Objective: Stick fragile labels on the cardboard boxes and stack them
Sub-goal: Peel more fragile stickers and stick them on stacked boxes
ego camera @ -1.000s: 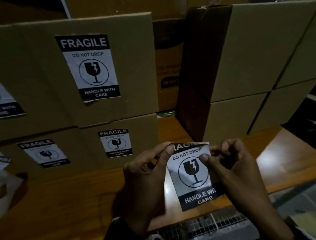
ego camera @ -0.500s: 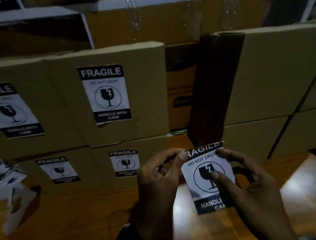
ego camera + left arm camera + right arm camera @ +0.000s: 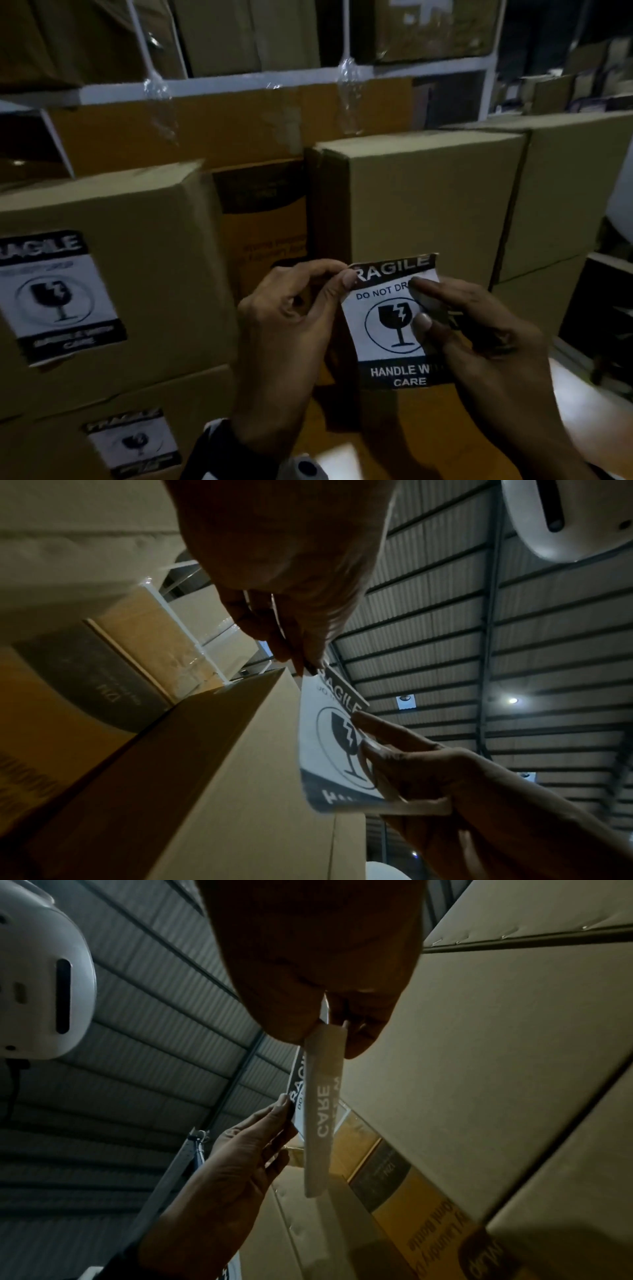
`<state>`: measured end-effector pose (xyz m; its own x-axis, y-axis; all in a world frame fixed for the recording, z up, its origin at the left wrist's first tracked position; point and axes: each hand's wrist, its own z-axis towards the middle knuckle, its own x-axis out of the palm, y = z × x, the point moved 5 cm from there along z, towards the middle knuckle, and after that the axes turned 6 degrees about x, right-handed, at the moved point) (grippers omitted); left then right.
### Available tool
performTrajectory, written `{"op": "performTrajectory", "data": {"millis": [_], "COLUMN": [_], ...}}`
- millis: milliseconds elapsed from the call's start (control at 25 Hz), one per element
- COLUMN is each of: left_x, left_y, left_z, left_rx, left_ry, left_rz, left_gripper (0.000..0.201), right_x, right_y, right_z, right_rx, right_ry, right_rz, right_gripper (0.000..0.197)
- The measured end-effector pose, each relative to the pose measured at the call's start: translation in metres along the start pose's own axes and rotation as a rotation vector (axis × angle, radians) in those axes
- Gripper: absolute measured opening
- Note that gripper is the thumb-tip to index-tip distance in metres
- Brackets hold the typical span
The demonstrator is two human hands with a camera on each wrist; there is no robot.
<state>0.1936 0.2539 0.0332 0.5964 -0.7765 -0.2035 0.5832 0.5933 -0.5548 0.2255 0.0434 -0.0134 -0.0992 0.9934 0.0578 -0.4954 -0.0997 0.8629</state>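
Note:
A black-and-white fragile label (image 3: 388, 325) is held upright in front of a plain cardboard box (image 3: 424, 198) on the right stack. My left hand (image 3: 291, 325) pinches the label's top left corner between thumb and forefinger. My right hand (image 3: 479, 349) grips its right side, thumb on the printed face. In the left wrist view the label (image 3: 329, 750) hangs close to the box (image 3: 212, 791); whether they touch is unclear. In the right wrist view the label (image 3: 320, 1123) shows edge-on below my right fingers (image 3: 363, 1031), the left hand (image 3: 240, 1164) beyond it.
On the left stand stacked cardboard boxes (image 3: 144, 274) bearing fragile labels (image 3: 58, 294). An orange printed box (image 3: 270, 222) sits behind the gap. White shelving (image 3: 239, 82) with more boxes rises behind. A wooden tabletop (image 3: 582, 394) lies under my hands.
Both hands have raised the label up toward the unlabelled right box. My view has tilted upward, so the boxes sit lower in the picture.

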Motion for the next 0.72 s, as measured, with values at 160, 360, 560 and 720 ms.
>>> {"op": "performTrajectory", "data": {"millis": [160,360,560,720], "left_x": [0.048,0.078,0.081,0.08], "left_y": [-0.02,-0.021,-0.016,-0.011], "left_z": [0.048,0.096,0.112,0.115], "left_rx": [0.231,0.252,0.257,0.264], "left_ry": [-0.076,-0.14,-0.157,-0.115], "left_rz": [0.238,0.376,0.384,0.347], "left_gripper": [0.013,0.015,0.015,0.015], "right_x": [-0.031,-0.044,-0.034,-0.029], "right_y": [-0.002,-0.008,-0.018,-0.021], "right_z": [0.067,0.131,0.156,0.159], "right_rx": [-0.094,-0.156,-0.18,-0.26], "right_ry": [0.012,0.029,0.002,-0.037], "right_rz": [0.022,0.034,0.063,0.006], "right_gripper": [0.027,0.03,0.027,0.029]}}
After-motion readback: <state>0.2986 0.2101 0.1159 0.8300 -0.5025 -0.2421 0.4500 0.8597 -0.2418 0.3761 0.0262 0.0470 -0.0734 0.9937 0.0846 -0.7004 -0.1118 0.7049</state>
